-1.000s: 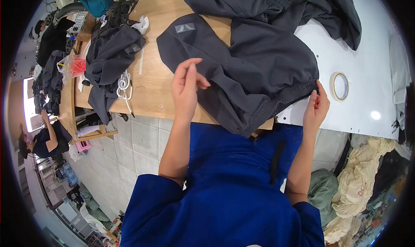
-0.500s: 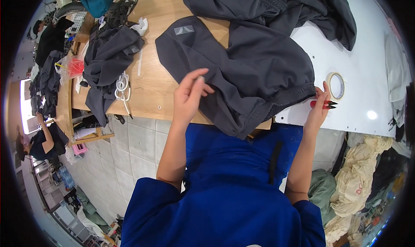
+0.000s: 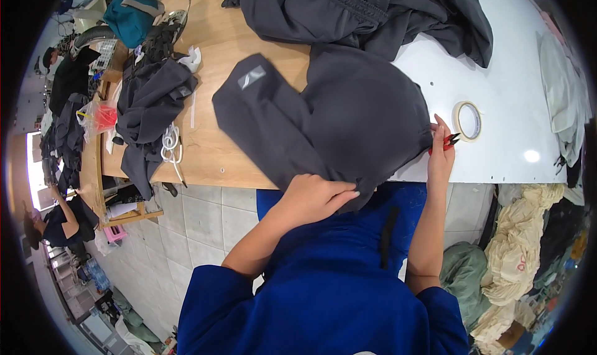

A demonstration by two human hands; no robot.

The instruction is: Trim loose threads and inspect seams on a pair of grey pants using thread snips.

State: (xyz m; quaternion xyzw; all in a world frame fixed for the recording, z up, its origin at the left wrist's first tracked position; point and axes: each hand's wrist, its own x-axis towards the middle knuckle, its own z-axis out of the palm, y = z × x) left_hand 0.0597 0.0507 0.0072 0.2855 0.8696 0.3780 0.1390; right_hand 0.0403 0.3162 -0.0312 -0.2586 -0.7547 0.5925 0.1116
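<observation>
Wood table (image 3: 208, 150) left, white tabletop (image 3: 513, 106) right with a bright glare spot (image 3: 532, 156). Pale grey tile floor (image 3: 199, 221) below. Bright window (image 3: 35, 168) far left.

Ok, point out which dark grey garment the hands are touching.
The near garment: the left hand and right hand are both at its edge. The far garment and the left-side garment lie untouched.

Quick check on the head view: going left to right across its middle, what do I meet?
Red-and-clear bag → white cord → near dark garment → right hand → tape roll → pale hanging cloth.
</observation>
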